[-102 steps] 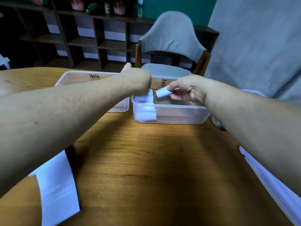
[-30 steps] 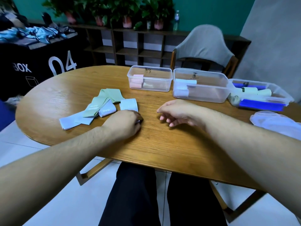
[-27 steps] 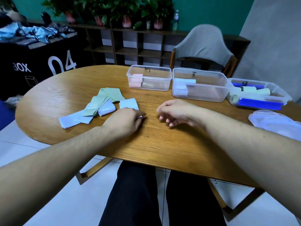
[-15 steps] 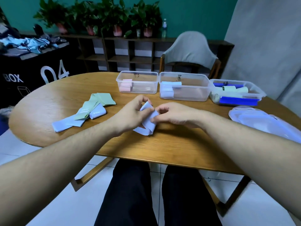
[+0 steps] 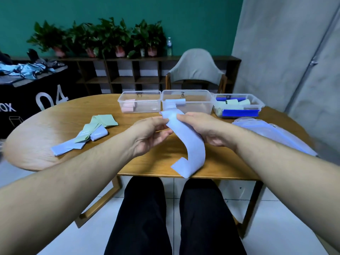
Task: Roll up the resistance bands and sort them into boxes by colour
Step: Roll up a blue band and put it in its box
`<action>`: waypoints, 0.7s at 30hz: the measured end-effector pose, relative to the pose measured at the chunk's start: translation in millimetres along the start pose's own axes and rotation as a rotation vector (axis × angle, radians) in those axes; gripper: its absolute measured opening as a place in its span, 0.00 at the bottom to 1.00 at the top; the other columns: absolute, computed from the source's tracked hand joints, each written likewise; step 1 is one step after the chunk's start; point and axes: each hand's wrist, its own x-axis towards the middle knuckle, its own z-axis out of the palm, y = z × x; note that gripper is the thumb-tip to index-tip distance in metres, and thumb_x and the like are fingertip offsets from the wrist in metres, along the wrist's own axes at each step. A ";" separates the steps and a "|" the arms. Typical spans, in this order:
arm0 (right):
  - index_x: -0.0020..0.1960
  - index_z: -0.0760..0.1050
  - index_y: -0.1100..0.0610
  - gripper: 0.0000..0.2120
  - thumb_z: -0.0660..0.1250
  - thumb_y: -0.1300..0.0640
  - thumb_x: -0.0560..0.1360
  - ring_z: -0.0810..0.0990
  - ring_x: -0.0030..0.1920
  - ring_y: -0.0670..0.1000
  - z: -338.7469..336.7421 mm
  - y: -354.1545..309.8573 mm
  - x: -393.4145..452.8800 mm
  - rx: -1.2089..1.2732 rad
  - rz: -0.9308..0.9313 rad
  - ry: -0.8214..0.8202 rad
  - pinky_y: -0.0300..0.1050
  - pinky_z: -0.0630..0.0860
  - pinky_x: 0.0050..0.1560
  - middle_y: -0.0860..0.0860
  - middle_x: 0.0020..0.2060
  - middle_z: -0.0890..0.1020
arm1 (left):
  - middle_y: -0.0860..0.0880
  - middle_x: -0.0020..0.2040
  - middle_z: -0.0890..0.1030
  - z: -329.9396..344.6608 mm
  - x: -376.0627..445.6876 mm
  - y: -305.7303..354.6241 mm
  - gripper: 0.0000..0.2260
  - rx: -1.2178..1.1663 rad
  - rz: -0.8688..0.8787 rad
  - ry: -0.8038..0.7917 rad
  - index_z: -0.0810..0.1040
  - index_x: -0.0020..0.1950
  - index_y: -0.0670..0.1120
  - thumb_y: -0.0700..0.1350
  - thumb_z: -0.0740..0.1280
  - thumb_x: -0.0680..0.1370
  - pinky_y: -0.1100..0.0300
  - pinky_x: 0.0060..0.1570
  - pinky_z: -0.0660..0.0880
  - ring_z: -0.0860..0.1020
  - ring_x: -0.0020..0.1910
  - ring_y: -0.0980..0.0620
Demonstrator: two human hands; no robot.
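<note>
Table (image 5: pixel 55 126) of oval wood, set before a teal wall.
A lilac band (image 5: pixel 191 144) was pinched by the left hand (image 5: pixel 149 135) and right hand (image 5: pixel 206 128); three clear boxes (image 5: pixel 187 105) were ranged behind.

The worktop (image 5: pixel 55 144) is grained wood with a soft sheen. The boxes (image 5: pixel 187 103) are clear, glossy plastic. The lilac band (image 5: pixel 191 142) looks smooth, matt and rubbery.

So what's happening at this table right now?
A seated person holds a lilac band up in both hands, left hand and right hand pinching its top end, the rest hanging unrolled. More flat bands lie on the table; three clear boxes behind already hold rolls.
</note>
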 end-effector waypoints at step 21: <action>0.56 0.79 0.56 0.07 0.66 0.57 0.79 0.82 0.35 0.49 -13.5 56.2 82.9 -0.117 0.219 0.097 0.43 0.80 0.30 0.52 0.41 0.83 | 0.47 0.42 0.80 -7.5 137.4 -15.3 0.05 0.108 0.040 0.276 0.78 0.54 0.43 0.37 0.68 0.79 0.64 0.29 0.79 0.79 0.35 0.55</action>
